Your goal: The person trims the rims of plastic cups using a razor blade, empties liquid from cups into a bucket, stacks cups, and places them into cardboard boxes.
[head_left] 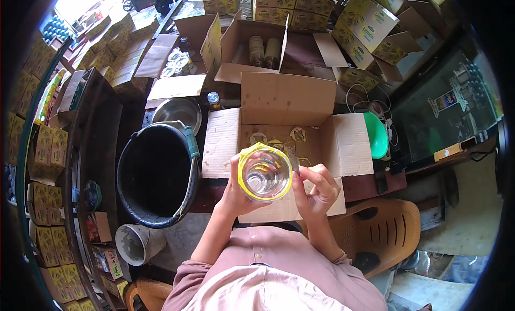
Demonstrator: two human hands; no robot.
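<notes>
My left hand (pixel 234 194) is wrapped round the left side of a clear jar (pixel 263 183), whose open mouth faces up toward me. A yellow band (pixel 242 188) runs round its rim, with an uneven edge at the top left. At the jar's right side, the thumb and forefinger of my right hand (pixel 317 192) are pinched together close to the rim. What they grip is too small to make out. Just beyond the jar, an open cardboard box (pixel 287 96) holds several yellow-and-clear scraps (pixel 298 134).
A large black bucket (pixel 124 177) stands left of the box, with a metal basin (pixel 193 115) behind it and a grey pail (pixel 131 245) below. A green bowl (pixel 376 135) is at the right. More cartons (pixel 370 22) are stacked behind. An orange plastic chair (pixel 410 230) stands at my right.
</notes>
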